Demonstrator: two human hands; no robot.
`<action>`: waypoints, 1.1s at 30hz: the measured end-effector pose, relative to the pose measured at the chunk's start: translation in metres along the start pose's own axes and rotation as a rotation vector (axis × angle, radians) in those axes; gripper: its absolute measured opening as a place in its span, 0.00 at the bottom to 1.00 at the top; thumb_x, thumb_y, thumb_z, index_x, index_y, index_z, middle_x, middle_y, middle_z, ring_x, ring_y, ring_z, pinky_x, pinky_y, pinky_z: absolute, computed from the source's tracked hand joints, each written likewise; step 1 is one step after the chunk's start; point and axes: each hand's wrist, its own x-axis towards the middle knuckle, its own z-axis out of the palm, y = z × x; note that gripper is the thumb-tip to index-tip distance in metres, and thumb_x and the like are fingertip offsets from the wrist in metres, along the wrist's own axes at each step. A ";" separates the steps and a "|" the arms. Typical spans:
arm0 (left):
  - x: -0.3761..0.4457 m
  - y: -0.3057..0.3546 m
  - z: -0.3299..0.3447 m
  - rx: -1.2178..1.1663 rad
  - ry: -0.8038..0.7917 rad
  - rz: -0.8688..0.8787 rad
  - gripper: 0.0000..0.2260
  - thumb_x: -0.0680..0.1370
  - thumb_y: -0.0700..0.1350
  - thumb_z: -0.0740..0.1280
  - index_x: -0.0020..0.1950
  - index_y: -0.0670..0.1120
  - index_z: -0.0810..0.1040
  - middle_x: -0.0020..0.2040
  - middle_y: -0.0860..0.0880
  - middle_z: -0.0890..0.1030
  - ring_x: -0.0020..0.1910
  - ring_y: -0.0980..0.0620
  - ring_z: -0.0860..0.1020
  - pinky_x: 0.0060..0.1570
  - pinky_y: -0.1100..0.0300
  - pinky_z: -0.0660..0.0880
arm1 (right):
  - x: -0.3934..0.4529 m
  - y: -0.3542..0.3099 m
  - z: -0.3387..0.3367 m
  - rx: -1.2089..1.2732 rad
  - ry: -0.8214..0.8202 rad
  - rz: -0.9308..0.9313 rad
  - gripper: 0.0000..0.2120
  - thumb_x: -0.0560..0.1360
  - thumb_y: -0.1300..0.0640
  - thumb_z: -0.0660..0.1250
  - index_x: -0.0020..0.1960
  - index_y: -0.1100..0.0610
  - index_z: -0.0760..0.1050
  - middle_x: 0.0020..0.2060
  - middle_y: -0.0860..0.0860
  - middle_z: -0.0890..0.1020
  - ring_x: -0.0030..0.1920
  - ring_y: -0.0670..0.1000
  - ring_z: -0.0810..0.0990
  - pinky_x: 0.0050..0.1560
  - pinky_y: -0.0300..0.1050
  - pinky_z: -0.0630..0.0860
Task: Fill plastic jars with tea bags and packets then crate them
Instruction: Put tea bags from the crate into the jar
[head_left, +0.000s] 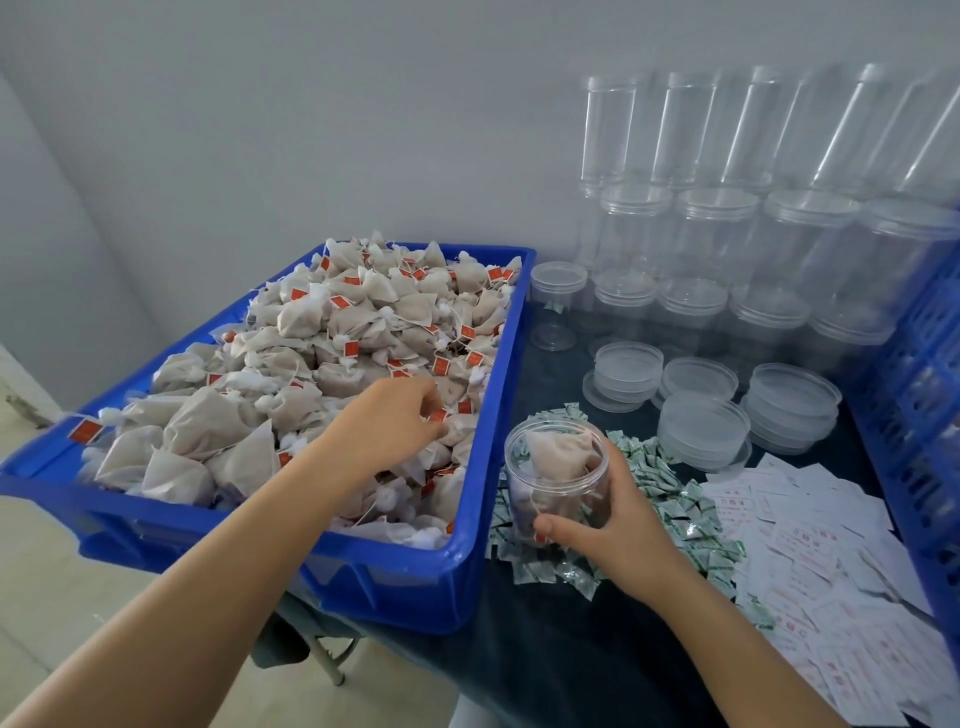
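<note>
Hidden: the blue crate at your right was cut off by the frame edge, and the print on the white packets was too blurred to read.
Hard to tell: the stacked clear jars at the back melted into one another.
Left hand: your fingers were curled down into the tea bags heaped in the blue bin, pinching at a red-tagged bag; the grip itself was unclear.
Right hand: your fingers wrapped round the open jar, thumb across its front.
Jar: it stood upright on the table, just beside the bin, among green packets, with a few tea bags inside.
Lids: stacked behind the jar.
</note>
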 end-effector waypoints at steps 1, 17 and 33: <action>-0.001 -0.004 0.002 0.028 -0.028 -0.025 0.11 0.76 0.49 0.68 0.56 0.49 0.75 0.54 0.49 0.79 0.51 0.51 0.77 0.51 0.58 0.74 | 0.000 0.000 0.000 0.004 0.001 0.001 0.45 0.55 0.37 0.81 0.65 0.23 0.60 0.63 0.29 0.74 0.66 0.38 0.74 0.67 0.44 0.74; 0.003 -0.012 0.018 0.417 -0.135 -0.112 0.07 0.77 0.41 0.65 0.54 0.46 0.78 0.52 0.46 0.79 0.51 0.46 0.78 0.47 0.54 0.75 | -0.002 -0.003 0.001 0.006 0.000 0.036 0.55 0.54 0.37 0.81 0.75 0.36 0.58 0.66 0.33 0.73 0.66 0.41 0.75 0.70 0.53 0.73; -0.009 0.050 -0.031 -0.280 0.188 0.189 0.06 0.78 0.48 0.65 0.42 0.50 0.77 0.33 0.55 0.75 0.28 0.60 0.70 0.28 0.71 0.67 | 0.000 -0.001 0.000 0.026 -0.006 0.009 0.53 0.56 0.38 0.80 0.75 0.36 0.58 0.65 0.33 0.75 0.65 0.38 0.75 0.65 0.41 0.75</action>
